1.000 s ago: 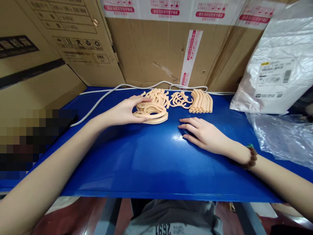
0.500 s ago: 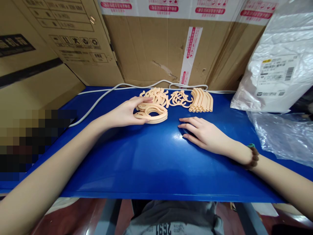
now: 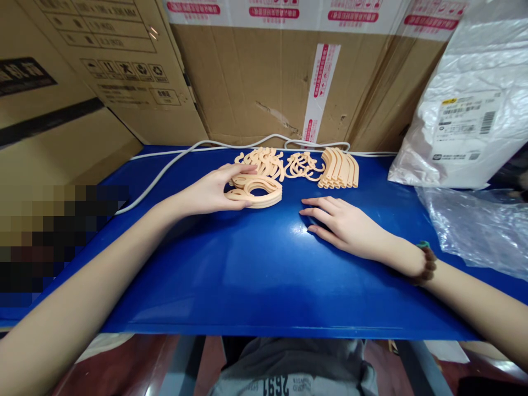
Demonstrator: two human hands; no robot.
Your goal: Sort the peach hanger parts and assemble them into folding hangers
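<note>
My left hand [image 3: 208, 192] grips the left end of a small stack of beige plastic pieces [image 3: 273, 200], each with a large rounded opening, resting on the blue table [image 3: 247, 275]. Its thumb lies along the near side and the fingers reach over the far side. My right hand [image 3: 350, 228] lies palm down on the table with its fingers stretched apart, holding nothing. Behind the stack is a heap of curved beige pieces [image 3: 268, 160]. Right of it lie loose beige hooks [image 3: 303, 166], then a neat row of curved beige arms [image 3: 340, 169].
Cardboard boxes [image 3: 256, 77] stand along the back and left. A white cable [image 3: 165, 171] runs across the table's rear. At right stand a white plastic parcel bag [image 3: 457, 110] and a clear plastic bag [image 3: 474, 231].
</note>
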